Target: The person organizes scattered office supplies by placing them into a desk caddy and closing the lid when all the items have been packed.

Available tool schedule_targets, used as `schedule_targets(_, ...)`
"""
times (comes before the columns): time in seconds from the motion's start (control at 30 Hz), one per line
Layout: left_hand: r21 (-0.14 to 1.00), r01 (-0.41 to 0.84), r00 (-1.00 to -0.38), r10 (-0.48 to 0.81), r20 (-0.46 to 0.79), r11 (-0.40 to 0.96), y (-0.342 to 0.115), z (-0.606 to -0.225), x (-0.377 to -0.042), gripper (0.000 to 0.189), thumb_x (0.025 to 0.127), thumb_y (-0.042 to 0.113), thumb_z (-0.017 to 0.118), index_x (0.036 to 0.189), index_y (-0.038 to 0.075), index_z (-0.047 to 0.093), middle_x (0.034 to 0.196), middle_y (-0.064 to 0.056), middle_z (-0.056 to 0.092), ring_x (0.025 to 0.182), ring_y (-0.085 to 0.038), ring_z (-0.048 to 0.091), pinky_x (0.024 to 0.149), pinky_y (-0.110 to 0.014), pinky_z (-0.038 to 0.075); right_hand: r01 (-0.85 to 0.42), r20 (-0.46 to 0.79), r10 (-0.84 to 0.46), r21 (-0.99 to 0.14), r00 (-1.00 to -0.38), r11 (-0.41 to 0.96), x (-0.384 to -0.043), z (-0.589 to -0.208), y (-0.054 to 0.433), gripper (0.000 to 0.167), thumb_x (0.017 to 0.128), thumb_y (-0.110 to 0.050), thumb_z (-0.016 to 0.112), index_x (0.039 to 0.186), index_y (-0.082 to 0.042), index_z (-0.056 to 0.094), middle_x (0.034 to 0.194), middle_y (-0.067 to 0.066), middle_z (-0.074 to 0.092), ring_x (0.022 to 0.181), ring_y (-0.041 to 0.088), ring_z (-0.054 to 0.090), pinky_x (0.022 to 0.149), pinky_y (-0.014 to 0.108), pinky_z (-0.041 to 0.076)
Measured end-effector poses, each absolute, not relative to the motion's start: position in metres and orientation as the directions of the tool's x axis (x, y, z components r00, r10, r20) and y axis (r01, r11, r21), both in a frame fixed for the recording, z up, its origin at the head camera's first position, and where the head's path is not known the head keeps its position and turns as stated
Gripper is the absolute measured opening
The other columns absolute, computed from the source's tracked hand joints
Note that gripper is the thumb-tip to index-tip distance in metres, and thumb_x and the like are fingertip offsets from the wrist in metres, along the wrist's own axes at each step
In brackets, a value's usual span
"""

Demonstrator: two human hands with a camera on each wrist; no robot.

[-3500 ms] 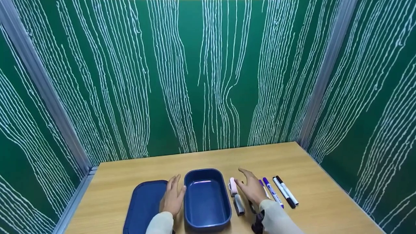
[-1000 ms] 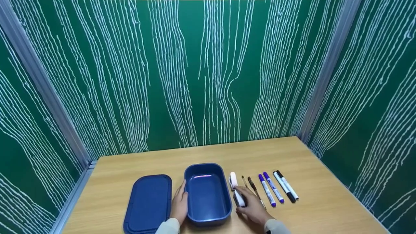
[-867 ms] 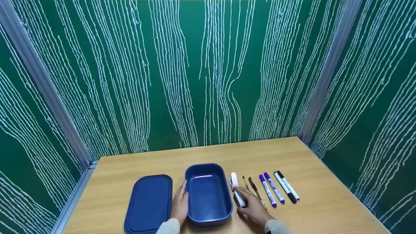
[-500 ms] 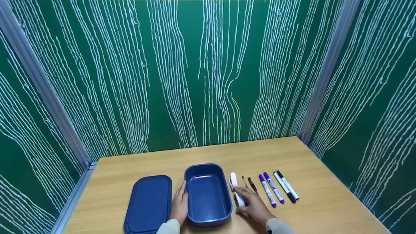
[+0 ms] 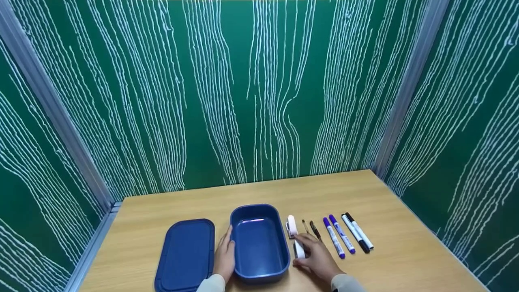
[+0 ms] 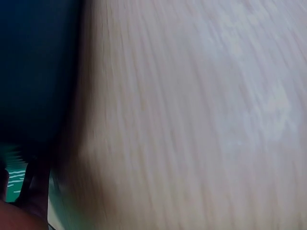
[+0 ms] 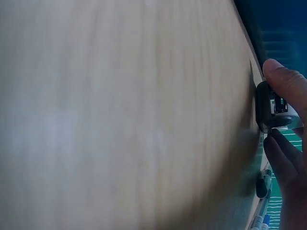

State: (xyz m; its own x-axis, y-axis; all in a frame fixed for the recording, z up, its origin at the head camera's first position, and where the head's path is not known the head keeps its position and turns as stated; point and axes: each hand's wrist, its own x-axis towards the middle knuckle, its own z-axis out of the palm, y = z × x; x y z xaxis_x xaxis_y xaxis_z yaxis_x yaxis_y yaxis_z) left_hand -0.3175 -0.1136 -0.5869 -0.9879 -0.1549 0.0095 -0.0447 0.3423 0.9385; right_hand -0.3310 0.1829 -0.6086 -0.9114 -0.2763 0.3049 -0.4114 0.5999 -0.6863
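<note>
A deep blue box (image 5: 261, 278) without a lid stands in the middle of the table in the head view. My left hand (image 5: 224, 256) rests along its left side with the fingers straight. To the right of the box, my right hand (image 5: 318, 258) pinches a small white-and-grey stapler (image 5: 299, 250) between thumb and fingers. In the right wrist view the dark end of the stapler (image 7: 269, 106) shows between the thumb and fingertips, close to the table. Just beyond it lies a pale pink stapler (image 5: 291, 227).
The blue lid (image 5: 186, 253) lies flat left of the box. Right of my right hand are two thin pens, one a dark pen (image 5: 314, 230), then two purple-capped markers (image 5: 342, 234) and two black-and-white markers (image 5: 357, 233). Green panels (image 5: 279, 101) enclose the wooden table (image 5: 162, 207).
Both hands have come down from hovering: the left onto the box's side, the right onto the white-and-grey stapler. That stapler has since shifted slightly away from the pink one.
</note>
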Motion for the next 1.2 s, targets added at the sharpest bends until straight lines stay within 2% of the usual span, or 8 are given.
schedule_targets(0.2, 0.945, -0.05, -0.986, -0.166, 0.005, 0.323, -0.1131, -0.5864, -0.3177, 0.05, 0.104, 0.015, 0.038, 0.154, 0.019, 0.035, 0.158, -0.016, 0.032, 0.146, -0.041, 0.026, 0.115, -0.061, 0.022, -0.357, 0.268, -0.235, -0.701, -0.934, 0.618, -0.332, -0.6085, 0.1832, 0.076, 0.065, -0.02, 0.089, 0.134, -0.006, 0.061, 0.134, 0.01, 0.059, 0.125, 0.036, 0.054, 0.106, 0.051, 0.042)
schedule_targets(0.4, 0.949, -0.053, -0.987, -0.161, -0.002, 0.311, -0.1129, -0.5851, -0.319, 0.051, 0.104, 0.014, 0.038, 0.154, 0.019, 0.035, 0.158, -0.017, 0.033, 0.146, -0.042, 0.025, 0.115, -0.062, 0.021, -0.322, 0.251, -0.202, -0.735, -0.947, 0.596, -0.3327, -0.6087, 0.1845, 0.077, 0.063, -0.023, 0.091, 0.132, -0.007, 0.062, 0.137, 0.013, 0.057, 0.127, 0.039, 0.053, 0.104, 0.048, 0.043)
schedule_targets(0.6, 0.947, -0.052, -0.986, -0.165, 0.001, 0.317, -0.1132, -0.5848, -0.3186, 0.051, 0.104, 0.014, 0.038, 0.154, 0.018, 0.035, 0.157, -0.018, 0.034, 0.145, -0.042, 0.026, 0.115, -0.062, 0.022, -0.257, 0.201, -0.161, -0.769, -0.966, 0.585, -0.332, -0.6062, 0.1837, 0.078, 0.062, -0.023, 0.091, 0.133, -0.009, 0.062, 0.141, 0.017, 0.054, 0.131, 0.043, 0.048, 0.107, 0.053, 0.039)
schedule_targets(0.83, 0.95, -0.068, -0.982, -0.19, -0.01, 0.304, -0.1117, -0.5836, -0.3178, 0.051, 0.103, 0.013, 0.038, 0.153, 0.017, 0.037, 0.156, -0.019, 0.034, 0.145, -0.043, 0.027, 0.115, -0.061, 0.023, -0.329, 0.29, -0.165, -0.726, -0.943, 0.604, -0.3299, -0.6071, 0.1854, 0.074, 0.062, -0.023, 0.092, 0.128, -0.005, 0.065, 0.133, 0.016, 0.061, 0.126, 0.041, 0.053, 0.108, 0.056, 0.037)
schedule_targets(1.2, 0.95, -0.078, -0.985, -0.169, -0.027, 0.303, -0.1128, -0.582, -0.3192, 0.051, 0.104, 0.014, 0.037, 0.155, 0.018, 0.034, 0.158, -0.018, 0.031, 0.146, -0.042, 0.025, 0.115, -0.062, 0.022, -0.252, 0.212, -0.138, -0.767, -0.968, 0.591, -0.3302, -0.601, 0.1833, 0.076, 0.062, -0.023, 0.092, 0.131, -0.009, 0.064, 0.138, 0.02, 0.056, 0.129, 0.044, 0.05, 0.109, 0.059, 0.035)
